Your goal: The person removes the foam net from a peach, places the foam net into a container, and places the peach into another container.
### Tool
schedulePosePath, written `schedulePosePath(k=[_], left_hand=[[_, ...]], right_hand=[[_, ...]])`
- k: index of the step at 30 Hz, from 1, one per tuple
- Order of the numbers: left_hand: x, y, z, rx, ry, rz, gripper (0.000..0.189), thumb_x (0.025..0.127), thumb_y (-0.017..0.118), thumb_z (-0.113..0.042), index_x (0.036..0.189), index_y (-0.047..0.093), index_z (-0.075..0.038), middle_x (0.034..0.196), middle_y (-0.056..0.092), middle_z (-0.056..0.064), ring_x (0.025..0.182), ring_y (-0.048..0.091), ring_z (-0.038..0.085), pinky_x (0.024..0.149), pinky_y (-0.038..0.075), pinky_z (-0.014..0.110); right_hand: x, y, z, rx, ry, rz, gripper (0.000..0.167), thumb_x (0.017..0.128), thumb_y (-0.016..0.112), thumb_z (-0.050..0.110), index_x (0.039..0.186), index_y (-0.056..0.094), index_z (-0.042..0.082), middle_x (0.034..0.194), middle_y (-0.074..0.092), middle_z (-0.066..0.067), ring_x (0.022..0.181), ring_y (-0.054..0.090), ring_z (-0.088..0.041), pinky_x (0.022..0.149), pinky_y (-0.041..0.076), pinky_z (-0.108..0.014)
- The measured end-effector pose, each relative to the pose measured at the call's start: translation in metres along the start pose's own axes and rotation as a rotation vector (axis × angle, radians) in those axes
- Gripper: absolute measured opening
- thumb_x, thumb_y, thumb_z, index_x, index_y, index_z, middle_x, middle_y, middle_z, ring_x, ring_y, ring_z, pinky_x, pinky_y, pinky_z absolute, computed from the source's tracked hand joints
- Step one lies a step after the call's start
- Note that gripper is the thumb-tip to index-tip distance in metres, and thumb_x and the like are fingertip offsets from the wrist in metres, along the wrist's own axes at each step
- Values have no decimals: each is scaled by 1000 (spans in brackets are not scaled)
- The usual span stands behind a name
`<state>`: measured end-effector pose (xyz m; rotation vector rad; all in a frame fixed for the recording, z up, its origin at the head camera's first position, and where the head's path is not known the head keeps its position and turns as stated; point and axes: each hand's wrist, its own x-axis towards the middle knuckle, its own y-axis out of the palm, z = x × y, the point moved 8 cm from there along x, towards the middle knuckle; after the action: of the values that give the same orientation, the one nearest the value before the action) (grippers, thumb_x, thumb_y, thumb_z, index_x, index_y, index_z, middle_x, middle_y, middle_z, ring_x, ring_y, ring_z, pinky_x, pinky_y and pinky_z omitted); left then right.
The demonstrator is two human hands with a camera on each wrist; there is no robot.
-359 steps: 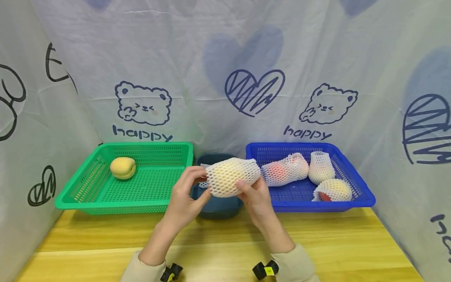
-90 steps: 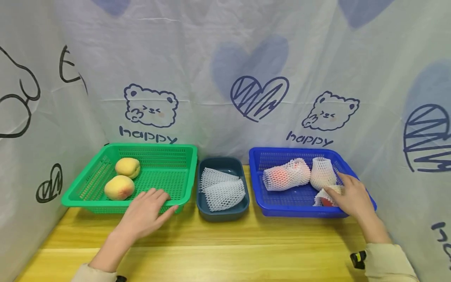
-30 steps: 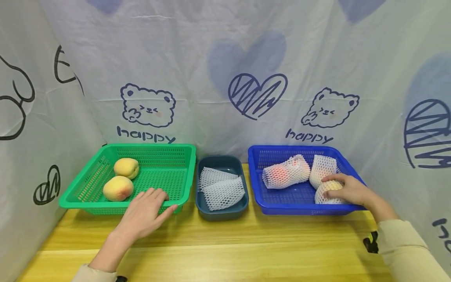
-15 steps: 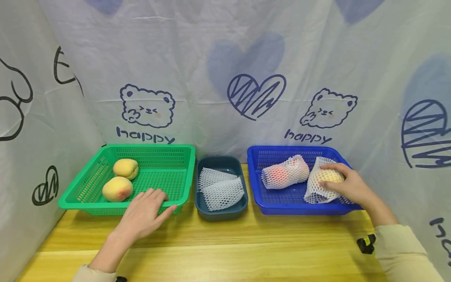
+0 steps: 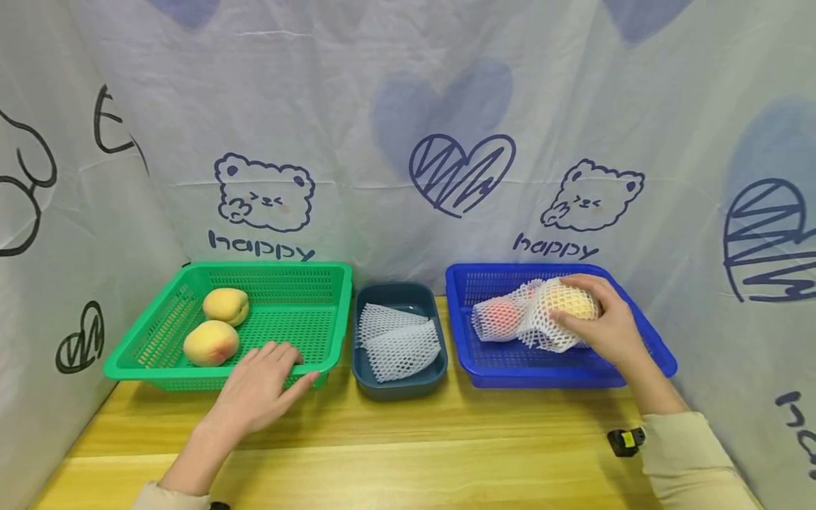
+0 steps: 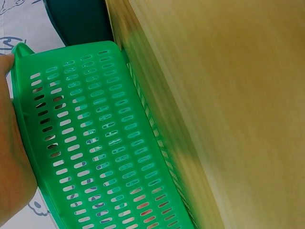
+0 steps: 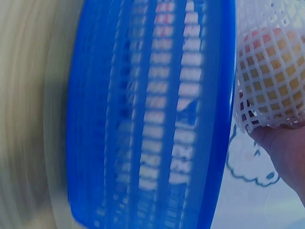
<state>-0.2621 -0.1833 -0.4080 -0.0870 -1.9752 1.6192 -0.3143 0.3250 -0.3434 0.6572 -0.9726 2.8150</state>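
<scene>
My right hand (image 5: 608, 326) grips a yellow peach (image 5: 576, 303) in a white foam net, held over the blue basket (image 5: 510, 377). In the right wrist view the foam net (image 7: 271, 71) shows red and yellow fruit through its mesh, with the thumb at its lower edge. Another netted peach (image 5: 499, 317), reddish, lies at the left inside the blue basket, partly covered by the held one. My left hand (image 5: 261, 389) rests over the front rim of the green basket (image 5: 159, 372), fingers loosely bent and holding no fruit.
Two bare peaches, one behind (image 5: 224, 306) and one in front (image 5: 210, 343), lie at the left in the green basket. Between the baskets stands a dark teal bin (image 5: 398, 388) with emptied foam nets (image 5: 403, 350). A printed curtain (image 5: 382, 212) hangs behind the wooden table (image 5: 408, 453).
Over the last second my right hand has lifted the netted peach and moved it left across the blue basket. Earlier, a second bare peach went into the green basket. The left hand stays put.
</scene>
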Motion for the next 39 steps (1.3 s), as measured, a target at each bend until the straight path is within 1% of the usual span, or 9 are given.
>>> schedulePosePath(k=[2,6,12,19,24,27,32,35,39], left_hand=[[0,-1,-1,-3,1,-2,32,100,66,-46,95,64,-14,93,61,-3,85,52,17,73,43,35],[-1,-2,-1,-8,-3,-1,32,100,66,-46,96,64,-14,93,61,-3,86,53,18,74,43,36],[-2,-3,-1,-15,-16,0,32,100,66,-46,96,65,-14,93,61,-4,87,55,18,75,45,38],[0,-5,0,-39,-28,-21,31,98,69,-45,97,65,-15,93,60,-4,87,54,17,75,45,37],[2,-10,-2,-82,-17,-71,33,94,74,-43,104,65,-13,99,62,-2,90,53,18,75,44,36],[6,-17,-9,-125,11,-135,39,90,78,-40,112,64,-11,109,65,2,98,57,22,79,48,41],[17,-28,-29,-218,63,-227,59,86,82,-39,129,61,-5,131,63,10,120,59,32,97,50,54],[26,-30,-45,-270,87,-241,72,84,83,-40,141,56,-5,143,58,12,132,54,33,105,47,58],[37,-30,-67,-330,115,-228,87,82,86,-44,151,48,-9,154,50,10,141,47,32,111,43,57]], right_hand=[[-1,5,7,30,2,-28,56,89,85,18,140,64,11,144,52,-6,121,47,2,93,40,-8],[-3,19,22,113,-8,-58,59,86,86,10,140,63,8,144,52,-7,117,50,-3,89,46,-9],[-9,49,47,293,-93,-69,57,81,85,-5,134,65,1,141,55,-10,123,52,-9,93,49,-13],[-16,84,71,423,-196,-79,58,75,86,-11,128,68,2,135,60,-13,127,52,-15,100,47,-18],[-21,105,81,460,-208,-75,58,75,87,-9,128,69,5,137,59,-11,129,52,-18,105,42,-21],[-23,119,84,477,-190,-65,57,75,87,-6,128,69,6,138,59,-10,130,52,-19,108,41,-23],[-29,139,89,487,-153,-68,56,76,88,-1,128,70,8,139,59,-7,132,51,-20,112,37,-24],[-33,149,93,494,-135,-85,56,76,89,1,127,70,9,139,59,-7,133,50,-19,113,36,-25],[-37,156,99,534,-115,-141,56,75,89,1,127,70,7,138,60,-8,134,49,-20,115,34,-26]])
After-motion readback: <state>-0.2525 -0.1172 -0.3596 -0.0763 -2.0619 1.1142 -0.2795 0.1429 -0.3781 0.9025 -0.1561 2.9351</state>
